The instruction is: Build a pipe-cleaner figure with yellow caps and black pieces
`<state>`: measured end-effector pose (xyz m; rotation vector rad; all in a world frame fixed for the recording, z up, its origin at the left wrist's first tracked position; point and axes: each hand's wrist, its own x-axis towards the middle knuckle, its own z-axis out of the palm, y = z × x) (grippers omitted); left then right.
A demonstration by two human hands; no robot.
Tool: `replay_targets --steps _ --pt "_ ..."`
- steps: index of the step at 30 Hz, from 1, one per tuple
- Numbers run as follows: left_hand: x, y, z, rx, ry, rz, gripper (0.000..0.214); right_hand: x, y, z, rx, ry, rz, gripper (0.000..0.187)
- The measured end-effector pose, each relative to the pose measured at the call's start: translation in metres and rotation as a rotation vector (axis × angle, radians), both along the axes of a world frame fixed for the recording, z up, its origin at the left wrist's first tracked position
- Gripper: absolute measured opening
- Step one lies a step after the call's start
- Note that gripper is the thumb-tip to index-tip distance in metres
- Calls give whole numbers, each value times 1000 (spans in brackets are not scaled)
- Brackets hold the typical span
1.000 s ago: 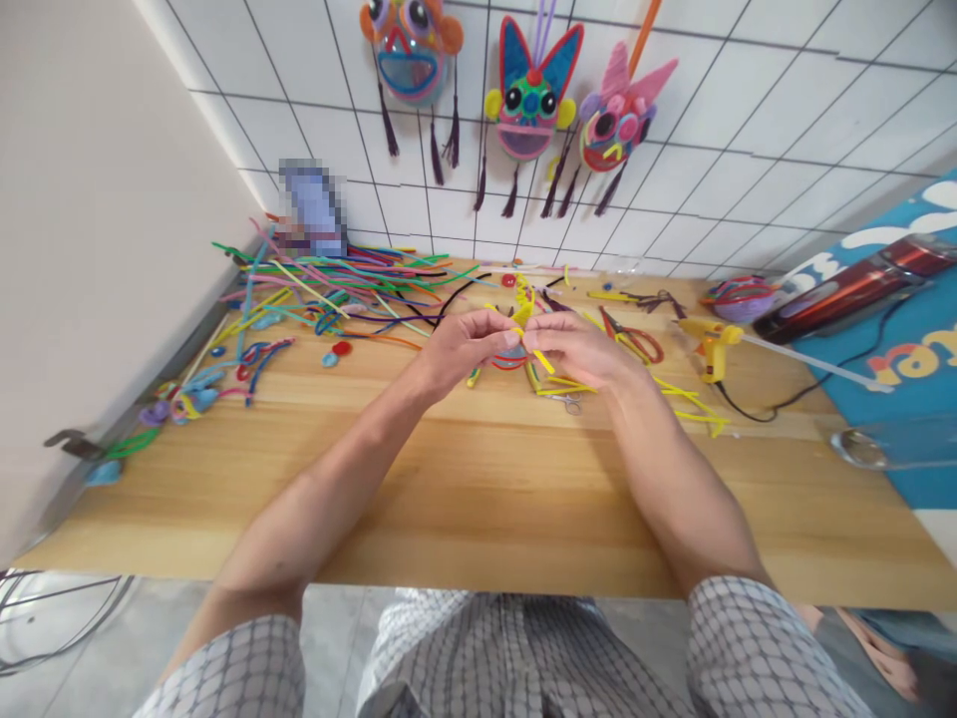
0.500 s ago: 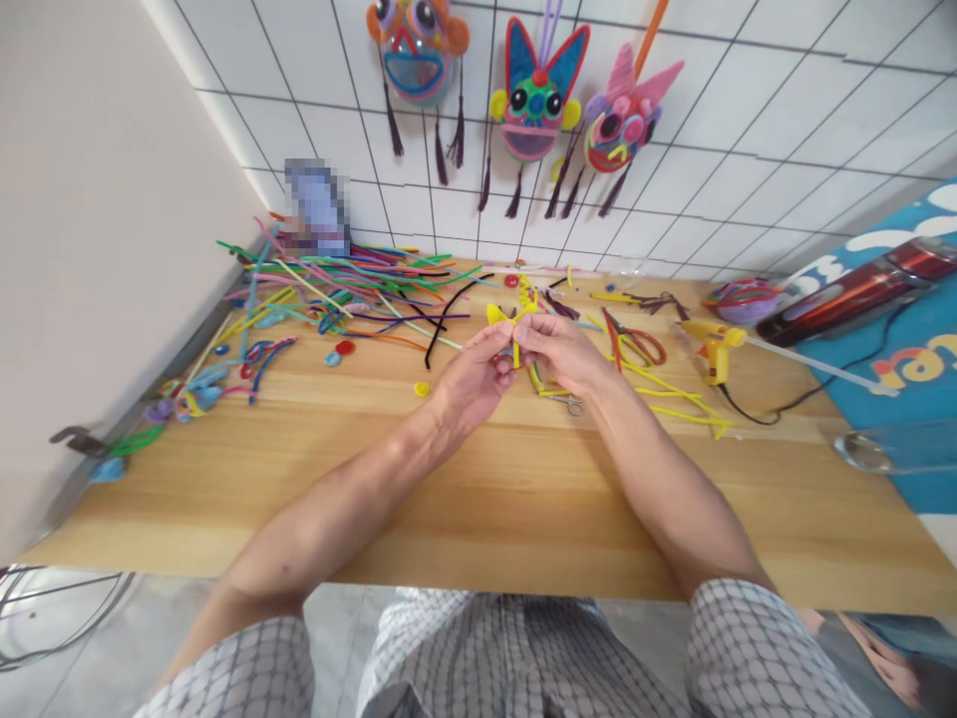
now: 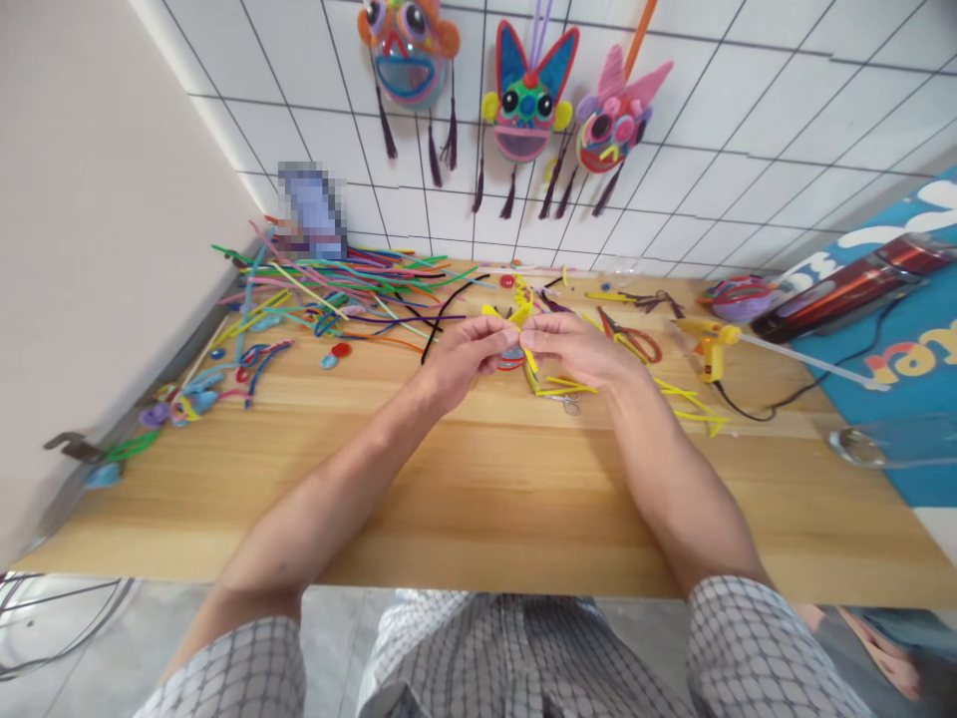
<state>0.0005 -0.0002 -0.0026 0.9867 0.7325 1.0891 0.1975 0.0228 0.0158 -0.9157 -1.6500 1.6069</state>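
My left hand (image 3: 465, 357) and my right hand (image 3: 572, 347) meet over the back middle of the table. Their fingertips are pinched together on a short yellow pipe cleaner (image 3: 530, 360), its end slanting down between them. Just behind the fingers is a yellow shaped piece with a curly part (image 3: 521, 291); whether it is joined to the pipe cleaner is hidden. Under the hands a clear and red round object partly shows. Small silver scissors (image 3: 569, 403) lie below my right hand, with orange-handled scissors (image 3: 641, 343) and several yellow pipe cleaners (image 3: 692, 397) to its right.
A pile of coloured pipe cleaners (image 3: 374, 274) spreads at the back left. At right are a yellow glue gun (image 3: 714, 349) with its cord, a red thermos (image 3: 852, 289) and a clear cup (image 3: 889, 444). Decorated masks (image 3: 527, 110) with tassels hang on the tiled wall.
Both hands have turned, and the left now shows more of its back. The yellow pipe cleaner's hanging end has swung from upright to slanting right. The view has shifted slightly.
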Motion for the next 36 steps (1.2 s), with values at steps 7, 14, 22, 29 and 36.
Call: replay_targets --steps 7,14,22,29,36 --pt "18 -13 -5 -243 -344 71 22 -12 -2 -9 9 12 -28 38" --pt "10 -4 0 -118 -207 -13 27 -7 -2 -5 -77 78 -69 30" --pt "2 1 -3 44 -47 37 25 -5 -4 0 -51 51 -25 37" --pt "21 -15 -6 -180 -320 146 23 -25 -6 -16 -47 158 -107 49" --pt "20 -12 -6 -159 -321 54 30 -21 -4 -13 -108 182 -140 47"
